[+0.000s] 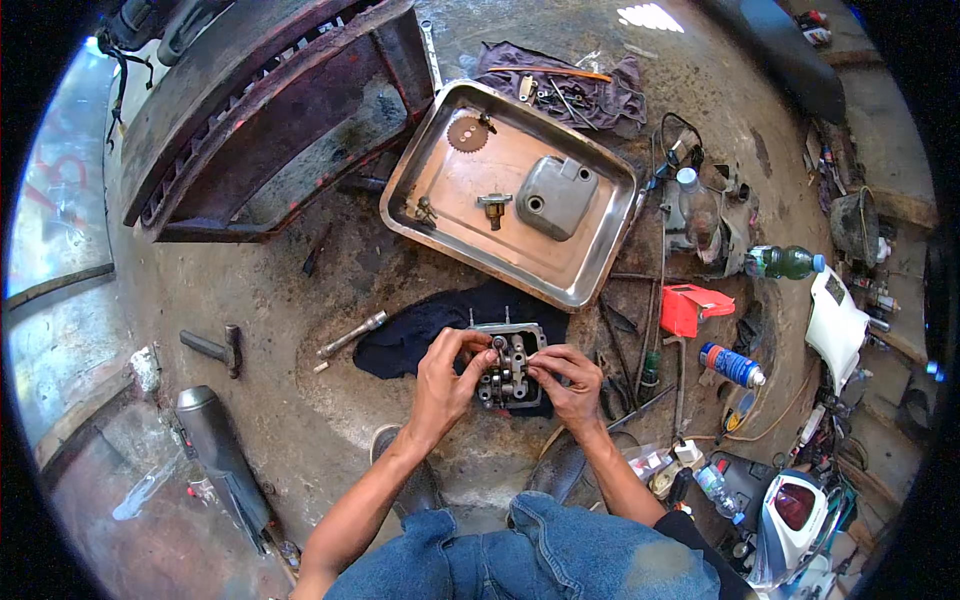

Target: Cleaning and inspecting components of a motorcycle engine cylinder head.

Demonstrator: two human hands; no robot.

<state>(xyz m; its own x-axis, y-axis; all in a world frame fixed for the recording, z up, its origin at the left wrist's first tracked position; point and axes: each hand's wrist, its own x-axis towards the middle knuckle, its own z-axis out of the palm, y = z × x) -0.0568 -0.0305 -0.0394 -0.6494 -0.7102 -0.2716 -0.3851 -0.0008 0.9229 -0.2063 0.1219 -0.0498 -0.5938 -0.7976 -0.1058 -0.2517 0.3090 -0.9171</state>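
Between my feet a grey metal cylinder head (541, 342) with upright studs lies on a dark cloth (400, 335). Over it is a rocker arm assembly (508, 370), a block of shiny metal parts. My left hand (447, 378) has its thumb and fingers closed on the assembly's left side. From the right, my right hand (568, 385) pinches its other edge with thumb and fingertips. Whether the assembly rests fully on the head cannot be made out. Beyond stands a metal tray (470, 245) holding a valve cover (557, 198), a toothed sprocket (467, 134) and small fittings.
To the left lie a socket tool (350, 335), a hammer (215, 348) and an exhaust muffler (225, 460). A large rusty metal frame (270, 130) stands far left. Bottles, a spray can (732, 365), a red box (692, 309) and rods crowd the right. Tools lie on a cloth (630, 90) behind the tray.
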